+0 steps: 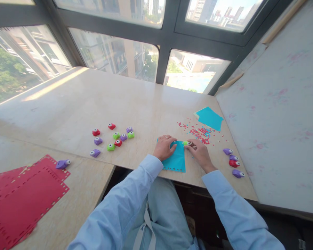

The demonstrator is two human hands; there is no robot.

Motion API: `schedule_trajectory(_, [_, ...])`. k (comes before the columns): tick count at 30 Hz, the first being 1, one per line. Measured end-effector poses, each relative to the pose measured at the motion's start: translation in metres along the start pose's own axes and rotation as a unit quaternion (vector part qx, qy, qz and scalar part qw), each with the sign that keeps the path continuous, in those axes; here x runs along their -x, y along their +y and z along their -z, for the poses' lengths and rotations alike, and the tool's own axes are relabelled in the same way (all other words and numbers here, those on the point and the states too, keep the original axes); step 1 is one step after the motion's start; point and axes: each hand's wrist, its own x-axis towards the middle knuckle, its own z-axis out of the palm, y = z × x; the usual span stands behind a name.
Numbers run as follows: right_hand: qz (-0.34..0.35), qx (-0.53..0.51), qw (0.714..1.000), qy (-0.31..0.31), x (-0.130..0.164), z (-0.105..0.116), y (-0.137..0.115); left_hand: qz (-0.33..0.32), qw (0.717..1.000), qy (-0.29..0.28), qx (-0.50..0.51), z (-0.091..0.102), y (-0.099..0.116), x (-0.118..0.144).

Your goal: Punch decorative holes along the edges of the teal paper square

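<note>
A blue sheet of paper lies at the table's front edge, with small holes punched along its near and far edges. My left hand rests on its left part, fingers spread flat over the paper. At the sheet's upper right edge, my right hand grips a green craft punch between thumb and fingers. Part of the punch is hidden by the fingers. Just beyond that hand, red and blue punched-out bits are scattered on the table.
Several red, green and purple punches stand left of centre; more punches line the right side near the wall. Blue sheets lie at the back right. Punched red sheets are stacked at the left with a purple punch on them.
</note>
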Motion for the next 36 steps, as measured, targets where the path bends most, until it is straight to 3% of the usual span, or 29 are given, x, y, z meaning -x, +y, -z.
schedule_trajectory(36, [0.012,-0.011,0.999,-0.042,0.002,-0.001,-0.009,-0.001,1.000,-0.011,-0.017,-0.002,-0.001,0.000])
